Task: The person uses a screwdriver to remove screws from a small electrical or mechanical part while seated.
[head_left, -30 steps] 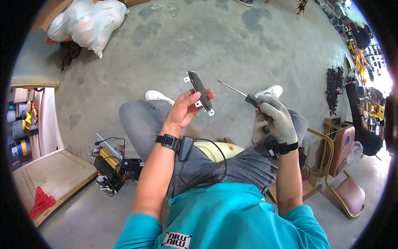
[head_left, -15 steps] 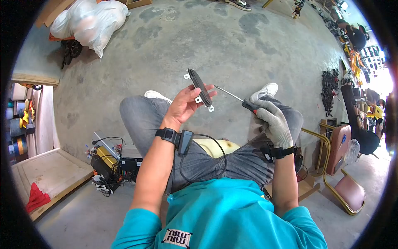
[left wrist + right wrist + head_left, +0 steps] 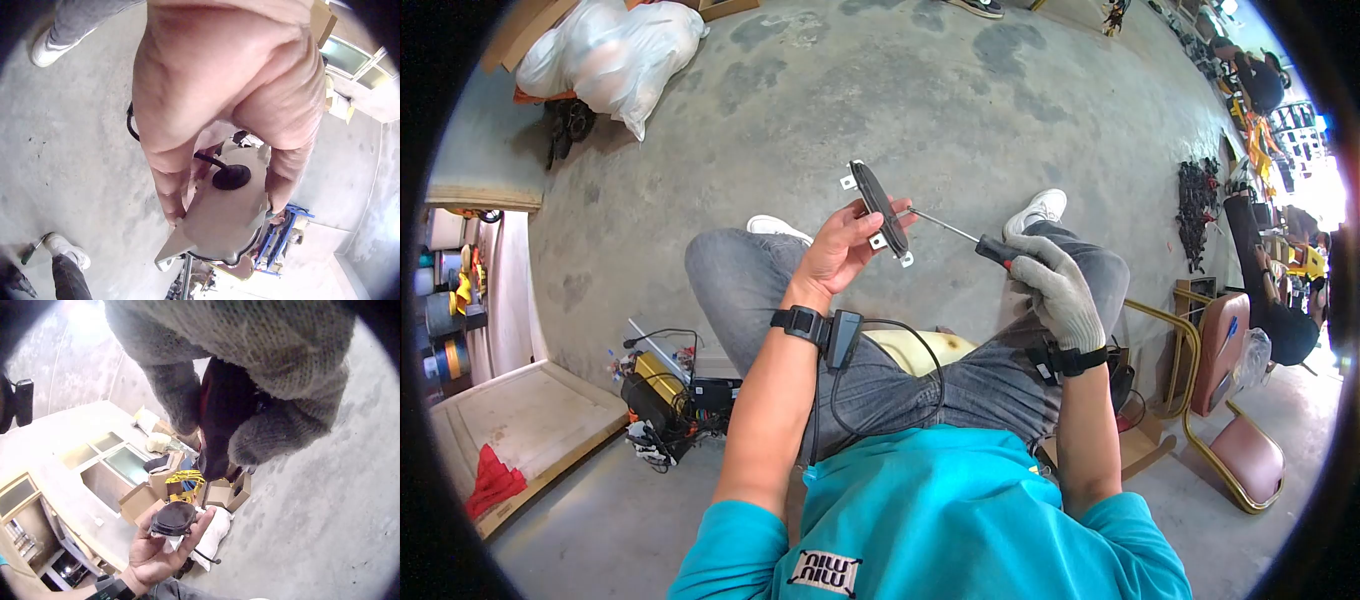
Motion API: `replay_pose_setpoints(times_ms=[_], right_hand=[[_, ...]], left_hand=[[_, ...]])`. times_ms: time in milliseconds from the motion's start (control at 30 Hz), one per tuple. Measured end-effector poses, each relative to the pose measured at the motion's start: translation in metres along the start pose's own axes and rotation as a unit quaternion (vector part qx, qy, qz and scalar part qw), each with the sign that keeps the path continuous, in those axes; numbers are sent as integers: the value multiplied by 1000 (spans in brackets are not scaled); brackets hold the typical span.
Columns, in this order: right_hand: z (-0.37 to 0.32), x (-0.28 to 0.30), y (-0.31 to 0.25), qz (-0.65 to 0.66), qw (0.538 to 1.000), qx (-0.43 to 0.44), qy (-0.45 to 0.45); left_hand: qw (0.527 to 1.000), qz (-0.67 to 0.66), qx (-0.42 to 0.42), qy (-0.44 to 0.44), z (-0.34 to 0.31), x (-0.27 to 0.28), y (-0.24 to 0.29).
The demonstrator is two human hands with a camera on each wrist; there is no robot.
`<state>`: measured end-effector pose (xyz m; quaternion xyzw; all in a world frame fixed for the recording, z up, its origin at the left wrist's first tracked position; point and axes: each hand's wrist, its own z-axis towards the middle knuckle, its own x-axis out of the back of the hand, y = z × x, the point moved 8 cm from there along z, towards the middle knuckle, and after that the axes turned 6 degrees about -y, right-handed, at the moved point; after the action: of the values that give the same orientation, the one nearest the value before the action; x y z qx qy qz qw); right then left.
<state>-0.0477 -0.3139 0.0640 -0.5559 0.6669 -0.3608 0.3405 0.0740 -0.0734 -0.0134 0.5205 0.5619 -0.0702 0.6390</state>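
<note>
One speaker [image 3: 880,212]: left hand [image 3: 840,255] pinches it steady for the screwdriver [image 3: 960,232].
Screwdriver: right hand [image 3: 1055,285] grips it, tip at speaker.

We take this for a workshop: stained concrete floor [image 3: 960,110], tangled wiring parts [image 3: 665,405], stacked cardboard boxes [image 3: 228,494], bagged scrap [image 3: 615,55].

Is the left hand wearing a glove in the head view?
No, the left hand is bare, holding the black part; the right hand, gripping the screwdriver, is gloved.
</note>
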Motion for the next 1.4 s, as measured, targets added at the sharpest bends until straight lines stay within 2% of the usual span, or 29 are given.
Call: replay_pose_setpoints(times_ms=[833, 1200, 1400], right_hand=[[-3, -1, -8, -83, 996, -1, 17], [-4, -1, -11, -130, 991, -13, 26], [0, 0, -5, -94, 995, -3, 20]], left_hand=[[993, 102, 24, 57, -3, -1, 1], [987, 154, 37, 39, 0, 0, -3], [978, 203, 44, 37, 0, -3, -4]])
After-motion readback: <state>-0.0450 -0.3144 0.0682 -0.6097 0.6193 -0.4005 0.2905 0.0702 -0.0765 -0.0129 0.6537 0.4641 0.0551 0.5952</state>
